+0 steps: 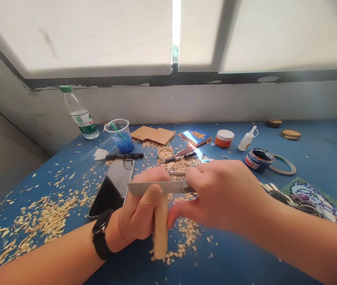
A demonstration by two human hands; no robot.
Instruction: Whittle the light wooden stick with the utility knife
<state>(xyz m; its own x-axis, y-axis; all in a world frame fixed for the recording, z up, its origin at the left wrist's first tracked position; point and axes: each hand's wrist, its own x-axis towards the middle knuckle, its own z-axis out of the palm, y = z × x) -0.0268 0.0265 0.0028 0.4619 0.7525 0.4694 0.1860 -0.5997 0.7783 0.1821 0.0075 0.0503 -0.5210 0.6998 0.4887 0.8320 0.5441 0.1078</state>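
Note:
My left hand (140,209) is closed around a pale piece of wood (160,233), which points down toward the table's near side. Its thumb presses up by the blade of a knife (153,188). My right hand (218,194) grips the knife's handle, which the fingers mostly hide. The blade lies level across the top of the wood, edge detail too blurred to make out. Wood shavings (187,233) are scattered under and around both hands. A black watch (102,233) is on the left wrist.
A phone (111,186) lies left of my hands. Behind stand a water bottle (82,118), a cup of blue liquid (123,138), a paint jar (257,160) and a glue bottle (246,140). More shavings (49,217) cover the left side. A painted panel (313,198) lies right.

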